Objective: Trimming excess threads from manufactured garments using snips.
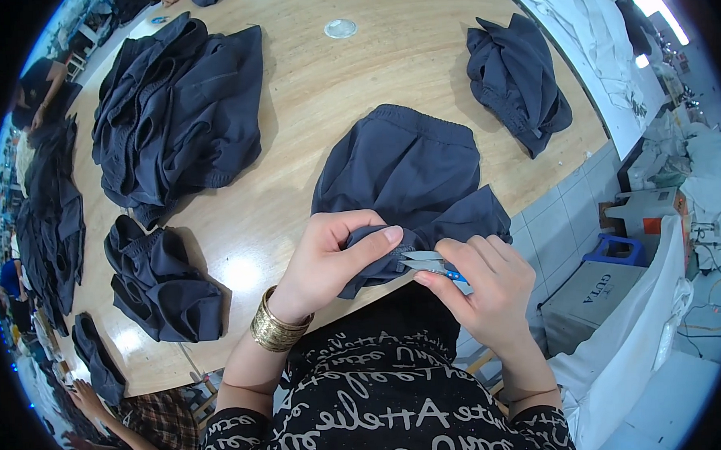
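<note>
Dark navy shorts with a gathered elastic waistband lie on the table in front of me, waistband pointing away. My left hand is closed on the near edge of these shorts, thumb on top, lifting a fold of the cloth. In my right hand is a pair of thread snips with silver blades and a blue part near the grip. The blades are parted and point left, right beside the cloth at my left thumb. Whether they touch a thread is too small to tell.
The wooden table carries a large heap of dark garments at far left, a smaller bundle nearer, and another bundle at far right. Off the right edge stand a box and a blue stool. A co-worker's arm shows at lower left.
</note>
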Demonstrator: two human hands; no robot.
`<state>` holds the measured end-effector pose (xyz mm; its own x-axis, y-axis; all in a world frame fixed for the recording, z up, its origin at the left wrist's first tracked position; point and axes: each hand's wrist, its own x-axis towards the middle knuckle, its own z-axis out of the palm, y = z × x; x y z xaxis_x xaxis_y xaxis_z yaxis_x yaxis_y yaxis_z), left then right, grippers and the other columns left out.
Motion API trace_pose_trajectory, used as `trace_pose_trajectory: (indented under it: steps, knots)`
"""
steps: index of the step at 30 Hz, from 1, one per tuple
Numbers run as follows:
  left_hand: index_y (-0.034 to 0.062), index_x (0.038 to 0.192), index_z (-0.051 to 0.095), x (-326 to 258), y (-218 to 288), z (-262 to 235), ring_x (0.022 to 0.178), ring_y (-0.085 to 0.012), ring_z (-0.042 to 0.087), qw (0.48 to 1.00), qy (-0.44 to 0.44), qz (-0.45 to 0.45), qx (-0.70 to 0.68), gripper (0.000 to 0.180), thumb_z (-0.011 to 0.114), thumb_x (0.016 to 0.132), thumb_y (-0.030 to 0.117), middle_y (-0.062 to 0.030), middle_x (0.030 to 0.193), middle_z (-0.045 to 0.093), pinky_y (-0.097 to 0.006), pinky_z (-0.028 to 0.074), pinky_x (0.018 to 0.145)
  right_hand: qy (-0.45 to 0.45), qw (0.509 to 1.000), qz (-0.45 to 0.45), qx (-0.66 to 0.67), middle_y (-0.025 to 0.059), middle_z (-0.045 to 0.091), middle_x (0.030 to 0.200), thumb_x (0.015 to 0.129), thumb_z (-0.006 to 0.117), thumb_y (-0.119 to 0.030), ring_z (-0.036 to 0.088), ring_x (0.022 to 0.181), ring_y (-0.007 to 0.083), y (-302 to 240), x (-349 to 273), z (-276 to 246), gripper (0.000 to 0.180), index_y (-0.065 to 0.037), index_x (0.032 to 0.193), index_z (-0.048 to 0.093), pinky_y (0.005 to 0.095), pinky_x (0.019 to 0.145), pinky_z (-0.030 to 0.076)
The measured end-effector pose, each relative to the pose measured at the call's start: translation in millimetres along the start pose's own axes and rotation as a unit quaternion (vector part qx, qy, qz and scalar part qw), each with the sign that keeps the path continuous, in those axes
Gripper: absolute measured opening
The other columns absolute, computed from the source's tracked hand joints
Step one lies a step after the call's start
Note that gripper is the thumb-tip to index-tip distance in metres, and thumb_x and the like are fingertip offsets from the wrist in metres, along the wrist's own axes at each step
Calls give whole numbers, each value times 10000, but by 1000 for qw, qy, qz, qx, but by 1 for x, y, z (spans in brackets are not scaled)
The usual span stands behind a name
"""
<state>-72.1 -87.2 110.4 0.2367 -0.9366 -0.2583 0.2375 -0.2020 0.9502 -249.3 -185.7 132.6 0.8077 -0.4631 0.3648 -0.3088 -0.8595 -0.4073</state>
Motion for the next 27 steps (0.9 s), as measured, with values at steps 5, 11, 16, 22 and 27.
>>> trace_pose_trajectory:
  steps: [5, 11, 16, 22, 27]
  knots:
    - [-7, 842, 666, 1, -1, -1, 648, 3, 456, 1000, -5, -5, 7, 194, 613, 899, 170, 53, 676, 581, -178, 379, 568, 11, 1000, -8, -9, 33, 562, 673, 668, 772, -239, 466, 544, 189, -1, 2, 2, 292, -41, 831, 632, 292, 478, 340]
    - [-9, 860, 668, 2, -2, 0, 641, 1, 453, 1000, -10, 2, -2, 197, 606, 903, 174, 58, 671, 575, -178, 374, 564, 13, 1000, -8, -12, 34, 565, 675, 667, 773, -231, 466, 545, 192, -2, 4, 3, 287, -42, 830, 631, 298, 484, 342]
    - [-15, 865, 665, 4, -3, 0, 656, 2, 457, 1000, -14, 3, -17, 198, 597, 909, 166, 56, 690, 580, -174, 378, 580, 37, 999, -17, -22, -6, 472, 631, 723, 737, -292, 447, 547, 154, 1, 1, 8, 256, -94, 845, 630, 281, 469, 314]
    - [-12, 869, 661, 4, -5, -1, 661, 3, 458, 999, -23, -10, -47, 198, 594, 913, 168, 59, 699, 581, -171, 375, 581, 39, 999, -8, -3, -2, 500, 630, 726, 736, -280, 458, 536, 158, 0, 1, 10, 249, -90, 842, 624, 282, 466, 321]
    - [-7, 867, 660, 4, -4, -1, 656, 3, 466, 998, -23, -19, -49, 198, 592, 915, 173, 54, 704, 588, -171, 383, 581, 41, 999, -1, 14, -2, 515, 628, 727, 739, -269, 464, 525, 156, 2, 0, 12, 240, -87, 832, 624, 284, 460, 323]
